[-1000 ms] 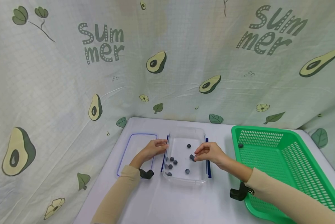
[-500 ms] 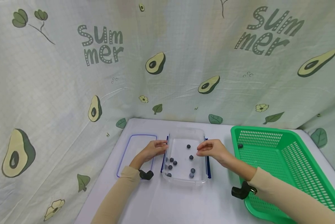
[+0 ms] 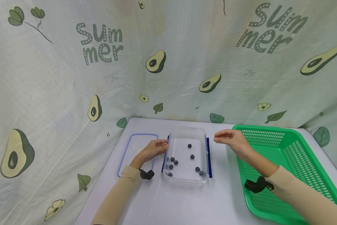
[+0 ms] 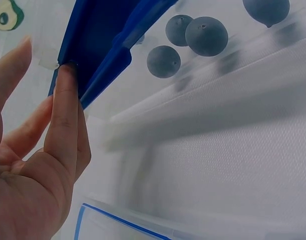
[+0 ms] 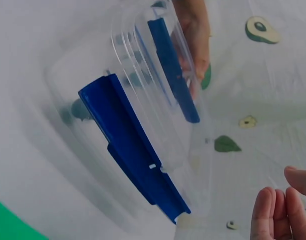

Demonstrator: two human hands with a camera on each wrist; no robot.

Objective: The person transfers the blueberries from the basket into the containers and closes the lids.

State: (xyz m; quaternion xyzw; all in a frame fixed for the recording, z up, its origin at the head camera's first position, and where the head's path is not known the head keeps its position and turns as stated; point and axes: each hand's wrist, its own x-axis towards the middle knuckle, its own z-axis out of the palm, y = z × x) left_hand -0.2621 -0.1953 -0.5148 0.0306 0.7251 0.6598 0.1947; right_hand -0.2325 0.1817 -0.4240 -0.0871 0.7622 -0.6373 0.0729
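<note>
Several dark blueberries (image 3: 192, 157) lie in a clear plastic box (image 3: 185, 181) with blue side latches. At its left side is my left hand (image 3: 152, 150); in the left wrist view its straight fingers (image 4: 65, 107) touch the blue latch (image 4: 95, 45). Between the box and a green basket (image 3: 292, 159) hovers my right hand (image 3: 231, 140), over the table and the basket's near-left rim. Its fingers (image 5: 265, 215) are extended, the thumb apart from them, and nothing is held in the right wrist view. The right-hand latch (image 5: 130, 145) hangs down outside the box.
A clear lid (image 3: 137, 150) with a blue-edged rim lies on the white table (image 3: 157, 203), left of the box and partly behind the left hand. Behind the table hangs a fabric backdrop (image 3: 182, 103) printed with avocados.
My right hand has drawn out of the box toward the basket, covering the berry seen there earlier. Inside the box, a berry dropped and two rolled to the front right. The left hand stays put.
</note>
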